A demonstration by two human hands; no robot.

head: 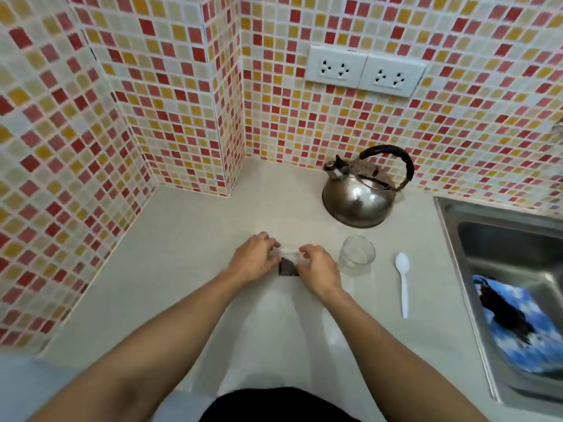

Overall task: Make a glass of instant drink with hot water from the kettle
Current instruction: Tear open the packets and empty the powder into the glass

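A small clear plastic bag (288,263) with dark powder in its lower part is held between both hands above the pale counter (189,269). My left hand (254,258) pinches its left top edge and my right hand (318,269) pinches the right top edge. Just right of my right hand an empty clear glass (356,254) stands upright. A white plastic spoon (402,281) lies flat to the right of the glass. The steel kettle (361,196) with a dark arched handle sits behind the glass, its spout toward the left.
A steel sink (475,239) is set into the counter at the right, with a blue and white patterned item (515,324) inside. Mosaic-tiled walls close the back and left. Two white wall sockets (364,70) sit above the kettle.
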